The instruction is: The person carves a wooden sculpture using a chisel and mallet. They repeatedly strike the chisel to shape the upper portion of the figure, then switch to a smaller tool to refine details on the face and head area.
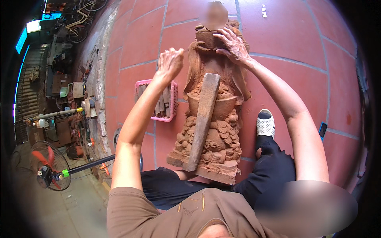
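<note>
A reddish-brown carved wooden statue (216, 139) lies lengthwise on the floor before me, its head at the far end and its broad base near my legs. My right hand (234, 45) rests on its upper part, fingers stretched and spread. To the left of the statue's shoulder, my left hand (170, 63) is raised with its fingers curled in. What those fingers hold, if anything, is hidden. Slanting across the statue's middle and lower part lies a long, thick wooden bar (204, 119), touched by neither hand. The statue's deep carving is covered in reddish dust.
A pink plastic basket (173, 101) of stick-like tools stands left of the statue. Red tiles (289, 35) cover the floor. A fan (49, 164) on a black pole is at lower left, a bicycle (77, 23) at far left. A phone-like object (323, 130) lies at right.
</note>
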